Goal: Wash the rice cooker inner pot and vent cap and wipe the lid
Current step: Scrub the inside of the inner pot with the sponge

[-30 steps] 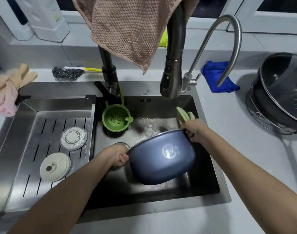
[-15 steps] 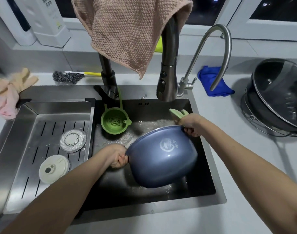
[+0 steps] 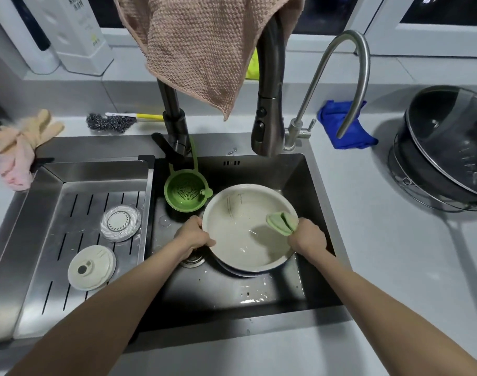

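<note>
Pot (image 3: 240, 232) mouth-up; left hand (image 3: 194, 236) grips its left rim, right hand (image 3: 307, 237) clamps right rim plus green cloth (image 3: 280, 222). Strainer (image 3: 185, 196) just beside pot.

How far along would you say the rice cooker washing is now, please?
Possibly done: a cream round cap and a clear round disc lie on the steel draining tray. In hand: the left hand grips the cream-lined round inner pot; the right hand holds a green scrubber at its rim. Left: wiping the lid, not in view.
</note>
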Available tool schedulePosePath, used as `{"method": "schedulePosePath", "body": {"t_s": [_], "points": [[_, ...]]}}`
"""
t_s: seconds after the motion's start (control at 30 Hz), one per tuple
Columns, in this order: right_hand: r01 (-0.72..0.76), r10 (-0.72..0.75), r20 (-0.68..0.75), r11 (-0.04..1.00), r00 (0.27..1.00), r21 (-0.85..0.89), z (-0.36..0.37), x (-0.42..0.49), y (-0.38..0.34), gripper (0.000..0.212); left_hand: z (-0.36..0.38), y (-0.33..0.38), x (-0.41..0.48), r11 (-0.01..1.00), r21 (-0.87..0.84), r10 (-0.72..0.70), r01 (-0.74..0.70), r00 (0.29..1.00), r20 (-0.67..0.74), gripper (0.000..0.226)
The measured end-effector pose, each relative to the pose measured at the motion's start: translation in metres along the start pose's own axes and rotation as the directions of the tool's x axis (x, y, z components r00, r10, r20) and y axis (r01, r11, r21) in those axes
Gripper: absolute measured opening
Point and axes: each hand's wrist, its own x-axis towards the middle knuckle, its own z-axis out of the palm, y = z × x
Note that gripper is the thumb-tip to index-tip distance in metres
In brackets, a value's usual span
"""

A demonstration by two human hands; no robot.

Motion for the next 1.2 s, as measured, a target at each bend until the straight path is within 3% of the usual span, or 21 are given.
{"method": "schedulePosePath", "body": {"t_s": [0.1,0.33,0.43,0.53,0.57,0.6,0.67,0.73,0.8,0.93,1.07,1.2], "points": [[-0.007,0.007,0.018,1.000,1.000,0.019,0.016,-0.002,0.007,0.029,0.005,-0.021,0.018,0.999,-0.006,0.043,-0.043,0.999,0.032,0.059],[0.006,-0.005,0.030,0.998,1.000,-0.060,0.038,-0.003,0.017,0.029,0.014,-0.036,0.018,0.999,-0.008,0.036,-0.036,0.999,0.007,0.050],[0.032,-0.029,0.026,0.991,0.999,-0.127,0.045,-0.004,0.020,0.027,0.016,-0.038,0.013,0.991,0.123,0.059,-0.055,0.998,-0.029,0.045],[0.055,-0.065,-0.033,0.972,0.997,-0.229,0.044,-0.007,0.017,0.030,0.009,-0.028,0.006,0.922,0.381,0.097,-0.066,0.993,-0.064,0.022],[0.060,-0.081,-0.071,0.964,0.994,-0.258,0.041,-0.007,0.015,0.031,0.004,-0.020,0.002,0.918,0.392,0.111,-0.064,0.989,-0.098,0.022],[0.065,-0.098,-0.107,0.960,0.989,-0.273,0.038,-0.007,0.012,0.031,-0.001,-0.011,-0.001,0.940,0.333,0.124,-0.076,0.984,-0.126,0.026],[0.076,-0.118,-0.153,0.964,0.981,-0.253,0.032,-0.006,0.005,0.030,-0.015,0.016,-0.011,0.987,-0.038,0.149,-0.157,0.978,-0.149,0.034],[0.078,-0.108,-0.159,0.980,0.981,-0.184,0.027,-0.004,-0.003,0.032,-0.035,0.051,-0.019,0.912,-0.374,0.126,-0.167,0.983,-0.131,0.041],[0.075,-0.091,-0.147,0.991,0.985,-0.111,0.023,-0.002,-0.010,0.037,-0.057,0.080,-0.018,0.833,-0.541,0.068,-0.112,0.993,-0.101,0.053],[0.064,-0.072,-0.132,0.996,0.989,-0.058,0.019,-0.001,-0.018,0.043,-0.088,0.109,-0.004,0.774,-0.633,-0.045,0.003,0.998,-0.050,0.077],[0.039,-0.040,-0.095,0.999,0.995,-0.015,0.018,0.000,-0.020,0.043,-0.089,0.121,0.008,0.816,-0.577,-0.108,0.043,0.991,-0.079,0.054],[0.026,-0.024,-0.060,0.999,0.998,0.033,0.019,0.002,-0.019,0.039,-0.077,0.121,0.015,0.768,-0.641,-0.097,-0.008,0.987,-0.128,0.034]]}}
